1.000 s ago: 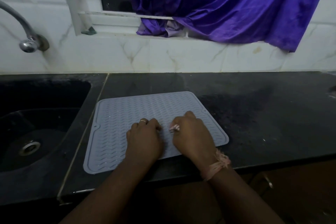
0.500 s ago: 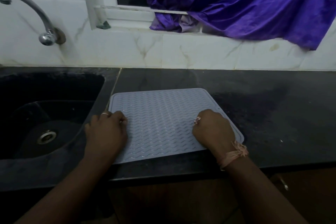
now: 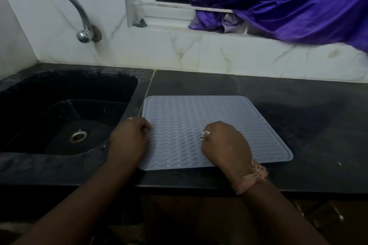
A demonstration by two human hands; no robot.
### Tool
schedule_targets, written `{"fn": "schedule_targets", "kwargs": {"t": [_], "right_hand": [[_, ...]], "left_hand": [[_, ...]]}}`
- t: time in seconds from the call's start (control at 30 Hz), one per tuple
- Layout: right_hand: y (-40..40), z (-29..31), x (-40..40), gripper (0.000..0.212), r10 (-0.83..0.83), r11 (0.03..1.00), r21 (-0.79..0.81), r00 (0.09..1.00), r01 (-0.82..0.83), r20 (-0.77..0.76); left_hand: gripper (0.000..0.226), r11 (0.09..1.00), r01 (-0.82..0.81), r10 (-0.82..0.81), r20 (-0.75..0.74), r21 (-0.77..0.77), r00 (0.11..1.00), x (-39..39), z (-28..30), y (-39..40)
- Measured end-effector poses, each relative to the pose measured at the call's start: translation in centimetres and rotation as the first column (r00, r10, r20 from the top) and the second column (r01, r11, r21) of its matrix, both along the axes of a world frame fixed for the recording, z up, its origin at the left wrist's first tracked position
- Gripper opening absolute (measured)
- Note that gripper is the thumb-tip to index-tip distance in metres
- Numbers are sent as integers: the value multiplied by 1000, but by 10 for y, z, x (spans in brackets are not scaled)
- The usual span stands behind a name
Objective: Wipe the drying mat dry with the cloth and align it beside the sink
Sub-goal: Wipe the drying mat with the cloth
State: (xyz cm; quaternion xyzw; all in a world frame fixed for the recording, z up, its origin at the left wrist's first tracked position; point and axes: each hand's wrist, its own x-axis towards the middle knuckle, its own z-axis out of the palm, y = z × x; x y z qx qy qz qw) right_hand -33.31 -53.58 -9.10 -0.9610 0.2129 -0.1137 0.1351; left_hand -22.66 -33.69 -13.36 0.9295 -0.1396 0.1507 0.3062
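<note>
A grey ribbed drying mat (image 3: 199,113) lies flat on the black counter (image 3: 310,109), its left edge close to the rim of the black sink (image 3: 137,93). My left hand (image 3: 129,139) sits at the mat's left edge with its fingers curled round that edge. The right hand (image 3: 225,143) rests on the middle front of the mat, its fingers curled under with nothing visible in them. No cloth is in view.
A metal tap (image 3: 79,14) curves out from the tiled wall above the sink. A purple curtain (image 3: 278,2) hangs over the window ledge at the back right. The counter's front edge runs just below the mat.
My hands spread apart from the mat's middle; the left went to its left edge. The mat now lies squarer, close to the sink. The right hand has come back toward the mat's middle.
</note>
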Motion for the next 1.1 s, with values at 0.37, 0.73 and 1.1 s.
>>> {"fn": "schedule_targets", "kwargs": {"t": [0.37,0.73,1.1], "right_hand": [[57,-13,14,12,135,991,-13,986,-134,100],[107,-9,35,14,316,945,38,936,-326,155],[23,-8,18,12,9,999,51,999,-11,42]], "left_hand": [[13,969,-171,162,62,179,985,-6,1,-3],[9,968,-189,188,19,165,982,-12,8,4],[17,960,-196,178,101,202,979,-10,3,3]]}}
